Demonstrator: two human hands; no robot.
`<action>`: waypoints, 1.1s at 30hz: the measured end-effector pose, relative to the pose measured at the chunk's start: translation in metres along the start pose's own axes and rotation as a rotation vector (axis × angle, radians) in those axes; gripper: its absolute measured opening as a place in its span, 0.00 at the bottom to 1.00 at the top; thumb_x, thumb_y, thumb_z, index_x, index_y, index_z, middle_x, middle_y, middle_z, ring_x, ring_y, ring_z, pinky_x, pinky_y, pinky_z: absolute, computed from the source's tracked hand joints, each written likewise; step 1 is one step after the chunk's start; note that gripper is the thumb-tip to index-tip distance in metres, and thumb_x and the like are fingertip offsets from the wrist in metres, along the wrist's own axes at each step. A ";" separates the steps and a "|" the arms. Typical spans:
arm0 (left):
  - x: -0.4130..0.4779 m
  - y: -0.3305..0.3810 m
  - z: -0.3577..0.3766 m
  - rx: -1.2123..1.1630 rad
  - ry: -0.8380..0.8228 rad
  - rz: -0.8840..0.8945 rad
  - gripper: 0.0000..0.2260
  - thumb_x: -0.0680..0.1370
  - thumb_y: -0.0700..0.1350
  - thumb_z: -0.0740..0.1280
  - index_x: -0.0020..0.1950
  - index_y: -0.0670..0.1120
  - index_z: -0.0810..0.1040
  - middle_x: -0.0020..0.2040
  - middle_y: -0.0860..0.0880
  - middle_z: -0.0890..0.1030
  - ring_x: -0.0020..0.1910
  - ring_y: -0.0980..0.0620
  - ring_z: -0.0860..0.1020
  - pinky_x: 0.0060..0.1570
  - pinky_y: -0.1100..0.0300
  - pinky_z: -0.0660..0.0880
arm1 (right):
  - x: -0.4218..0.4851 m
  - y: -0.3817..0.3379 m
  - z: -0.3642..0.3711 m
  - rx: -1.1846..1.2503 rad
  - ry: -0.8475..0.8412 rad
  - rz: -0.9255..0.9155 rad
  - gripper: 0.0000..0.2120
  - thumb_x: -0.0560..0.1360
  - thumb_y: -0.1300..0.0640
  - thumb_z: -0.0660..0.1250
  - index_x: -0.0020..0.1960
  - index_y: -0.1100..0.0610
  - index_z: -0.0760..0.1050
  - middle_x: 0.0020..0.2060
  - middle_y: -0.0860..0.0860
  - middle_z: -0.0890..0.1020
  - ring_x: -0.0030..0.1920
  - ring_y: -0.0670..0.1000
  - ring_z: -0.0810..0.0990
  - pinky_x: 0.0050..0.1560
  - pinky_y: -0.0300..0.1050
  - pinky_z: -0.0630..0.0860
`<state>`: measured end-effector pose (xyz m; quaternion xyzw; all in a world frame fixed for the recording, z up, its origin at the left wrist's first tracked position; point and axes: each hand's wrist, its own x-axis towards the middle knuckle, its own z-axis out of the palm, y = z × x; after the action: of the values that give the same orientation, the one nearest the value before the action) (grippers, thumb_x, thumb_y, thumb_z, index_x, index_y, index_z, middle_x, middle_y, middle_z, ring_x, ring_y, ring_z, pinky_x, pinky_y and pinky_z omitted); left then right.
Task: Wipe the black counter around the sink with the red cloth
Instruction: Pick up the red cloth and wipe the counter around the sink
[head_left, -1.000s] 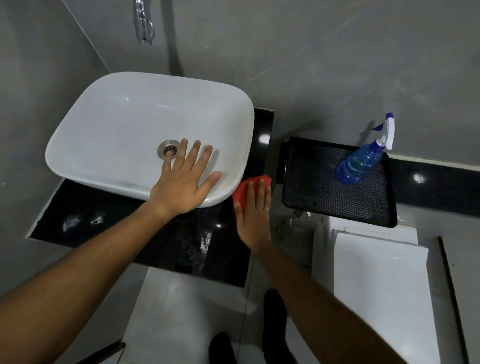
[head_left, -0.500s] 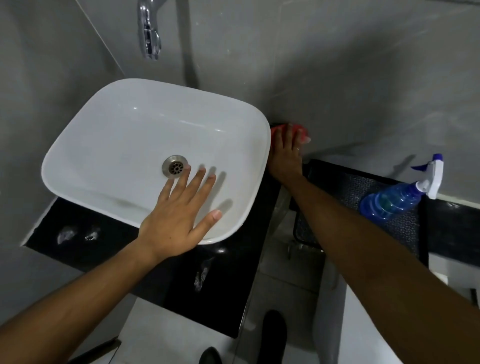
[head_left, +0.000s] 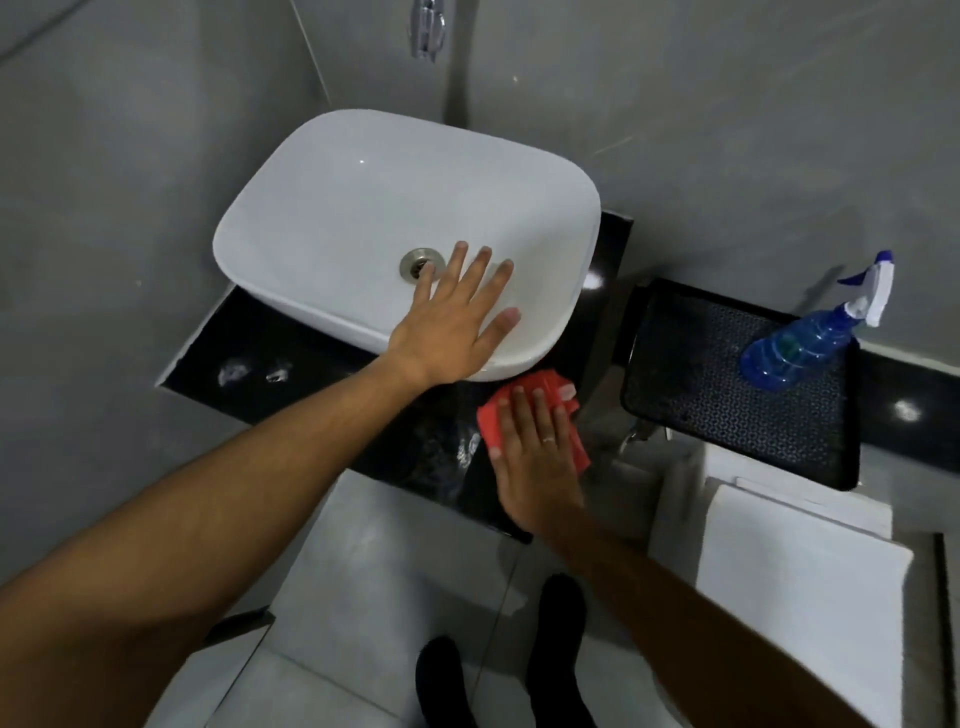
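A white basin sink (head_left: 363, 208) stands on the black counter (head_left: 311, 384). My left hand (head_left: 452, 322) lies flat with fingers spread on the sink's near rim, holding nothing. My right hand (head_left: 535, 457) presses flat on the red cloth (head_left: 524, 402), which lies on the counter's near right corner, just in front of the sink. The cloth shows beyond my fingertips and along both sides of the hand. Wet smears glint on the counter's left part.
A blue spray bottle (head_left: 800, 343) lies on a black patterned tray (head_left: 727, 410) to the right. A chrome tap (head_left: 428, 26) hangs on the grey wall above the sink. A white toilet tank (head_left: 795, 571) sits below the tray. Feet in dark socks (head_left: 498, 670) stand on the floor.
My right hand has drawn the red cloth from the back right corner by the wall along the sink's right side to the near right corner. The left hand stays on the rim.
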<state>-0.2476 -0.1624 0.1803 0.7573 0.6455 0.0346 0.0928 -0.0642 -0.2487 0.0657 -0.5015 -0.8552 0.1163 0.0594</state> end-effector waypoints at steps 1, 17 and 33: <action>0.000 -0.001 -0.001 0.011 0.015 0.008 0.34 0.79 0.66 0.37 0.83 0.51 0.46 0.83 0.46 0.47 0.82 0.44 0.40 0.78 0.37 0.44 | -0.007 -0.021 0.004 0.027 -0.004 0.070 0.31 0.80 0.48 0.54 0.79 0.61 0.55 0.78 0.63 0.60 0.79 0.64 0.53 0.78 0.65 0.51; -0.121 0.077 0.096 -0.134 0.191 -0.342 0.19 0.79 0.52 0.61 0.67 0.44 0.74 0.66 0.43 0.74 0.69 0.39 0.70 0.66 0.42 0.67 | 0.034 0.030 -0.084 0.370 0.628 0.141 0.12 0.80 0.61 0.61 0.62 0.61 0.74 0.59 0.59 0.79 0.61 0.59 0.72 0.60 0.56 0.68; -0.095 0.003 0.127 0.070 0.117 0.182 0.24 0.85 0.53 0.50 0.81 0.48 0.61 0.80 0.46 0.63 0.82 0.47 0.54 0.78 0.39 0.51 | 0.127 -0.026 -0.129 0.010 0.169 -0.550 0.23 0.83 0.47 0.52 0.68 0.59 0.73 0.71 0.58 0.73 0.74 0.62 0.66 0.69 0.60 0.66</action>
<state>-0.2383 -0.2682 0.0630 0.8123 0.5791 0.0645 0.0252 -0.1205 -0.1326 0.1954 -0.2585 -0.9505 0.0577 0.1622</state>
